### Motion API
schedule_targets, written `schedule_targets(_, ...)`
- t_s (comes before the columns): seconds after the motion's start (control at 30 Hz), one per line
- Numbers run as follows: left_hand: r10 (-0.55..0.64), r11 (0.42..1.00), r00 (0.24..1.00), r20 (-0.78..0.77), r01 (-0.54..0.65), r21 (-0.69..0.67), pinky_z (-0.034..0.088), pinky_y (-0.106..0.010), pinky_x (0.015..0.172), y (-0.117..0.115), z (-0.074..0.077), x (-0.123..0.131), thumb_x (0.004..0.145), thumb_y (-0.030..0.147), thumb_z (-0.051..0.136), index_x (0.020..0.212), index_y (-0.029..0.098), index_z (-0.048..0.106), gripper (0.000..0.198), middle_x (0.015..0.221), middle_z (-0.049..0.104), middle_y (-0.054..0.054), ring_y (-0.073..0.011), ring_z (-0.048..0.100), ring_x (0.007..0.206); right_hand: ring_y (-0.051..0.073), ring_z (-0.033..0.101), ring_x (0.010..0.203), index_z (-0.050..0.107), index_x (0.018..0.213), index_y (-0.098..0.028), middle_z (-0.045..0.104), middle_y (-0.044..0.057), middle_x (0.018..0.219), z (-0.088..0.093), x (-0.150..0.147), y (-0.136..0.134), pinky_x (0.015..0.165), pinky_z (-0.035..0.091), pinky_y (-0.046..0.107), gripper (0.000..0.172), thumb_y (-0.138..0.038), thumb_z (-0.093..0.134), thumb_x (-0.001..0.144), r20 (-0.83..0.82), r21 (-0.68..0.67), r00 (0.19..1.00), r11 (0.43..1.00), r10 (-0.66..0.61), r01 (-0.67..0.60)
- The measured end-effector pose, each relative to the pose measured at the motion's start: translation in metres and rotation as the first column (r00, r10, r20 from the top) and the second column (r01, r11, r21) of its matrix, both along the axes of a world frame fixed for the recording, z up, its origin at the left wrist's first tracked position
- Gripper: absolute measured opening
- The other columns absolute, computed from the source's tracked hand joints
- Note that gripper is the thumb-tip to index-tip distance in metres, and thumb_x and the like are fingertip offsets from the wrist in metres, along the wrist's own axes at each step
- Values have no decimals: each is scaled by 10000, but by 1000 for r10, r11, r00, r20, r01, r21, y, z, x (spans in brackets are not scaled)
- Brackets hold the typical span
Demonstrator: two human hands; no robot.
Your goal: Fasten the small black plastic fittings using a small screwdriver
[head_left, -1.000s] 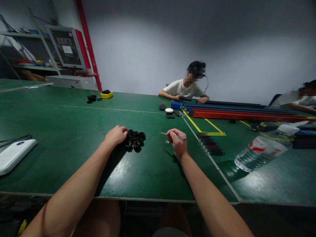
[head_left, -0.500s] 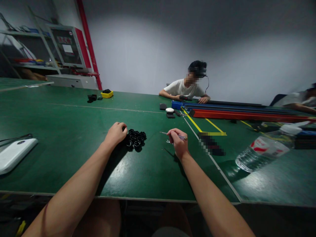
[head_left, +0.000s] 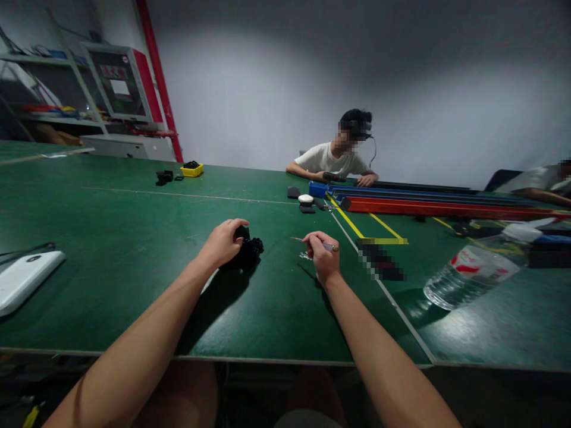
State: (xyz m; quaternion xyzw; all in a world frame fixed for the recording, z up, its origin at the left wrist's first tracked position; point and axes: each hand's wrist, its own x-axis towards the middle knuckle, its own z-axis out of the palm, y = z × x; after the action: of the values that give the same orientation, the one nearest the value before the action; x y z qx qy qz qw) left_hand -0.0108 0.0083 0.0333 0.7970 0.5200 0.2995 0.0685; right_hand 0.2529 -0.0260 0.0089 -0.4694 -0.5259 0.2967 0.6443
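My left hand [head_left: 224, 242] is at the left side of a pile of small glossy black parts [head_left: 250, 254], fingers curled round some of them. Its thumb and fingertips are partly hidden, so how many parts it grips I cannot tell. In my right hand [head_left: 322, 252] is a slim pen-like tool [head_left: 331, 247] with a pale handle. Its thin metal tip points left toward the pile, apart from it. Small silvery pieces [head_left: 305, 255] lie on the green table [head_left: 272, 321] just left of my right hand.
A water bottle [head_left: 475, 267] leans at the right, and a white device [head_left: 31, 279] lies at the left. Farther back are a yellow box [head_left: 192, 171] of black parts, a white oval object [head_left: 306, 199] and long red profiles [head_left: 428, 209]. A co-worker [head_left: 332, 157] sits opposite.
My left hand has moved right, from the edge of the pile onto it, and the black parts there look bunched together. My right hand with the tool has hardly moved.
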Motion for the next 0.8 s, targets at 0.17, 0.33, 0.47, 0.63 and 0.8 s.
schedule_targets(0.17, -133, 983, 991, -19, 130, -130, 493, -307, 763, -13, 6, 20, 803, 165, 572, 1328, 237, 506, 534, 1067, 699, -50, -173, 631, 796, 110, 402, 418, 638, 643, -184, 462, -44, 466, 0, 0, 2, 408, 264, 235, 179, -301, 546, 742, -25, -29, 999, 999, -44, 43)
schedule_targets(0.33, -290, 954, 943, -163, 272, -127, 483, -314, 806, -25, 13, 38, 816, 201, 638, 1273, 238, 556, 466, 1166, 700, -64, -209, 660, 924, 113, 413, 423, 646, 639, -183, 475, -40, 473, -3, 3, 6, 404, 271, 234, 189, -300, 540, 742, 6, -35, 994, 993, -110, 110)
schedule_targets(0.47, -362, 932, 894, -264, 340, -128, 474, -305, 832, -30, 17, 52, 838, 255, 668, 1207, 223, 605, 376, 1132, 711, -55, -224, 662, 998, 117, 415, 421, 651, 641, -186, 479, -41, 468, -4, 4, 7, 403, 279, 237, 193, -302, 539, 746, 31, -39, 989, 988, -148, 149)
schedule_targets(0.63, -397, 915, 845, -358, 394, -85, 481, -312, 842, -30, 9, 64, 835, 302, 676, 1200, 229, 613, 377, 1120, 706, -59, -240, 653, 1041, 123, 421, 424, 651, 647, -190, 483, -41, 463, -7, 5, 9, 412, 287, 244, 201, -309, 530, 756, 56, -46, 984, 984, -168, 170)
schedule_targets(0.8, -354, 924, 836, -419, 382, -18, 495, -344, 802, -34, -6, 66, 870, 422, 626, 1116, 225, 659, 317, 1009, 705, -74, -258, 653, 961, 132, 446, 448, 658, 650, -193, 503, -31, 479, -9, 6, 11, 434, 300, 248, 223, -332, 527, 767, 100, -22, 977, 981, -189, 192)
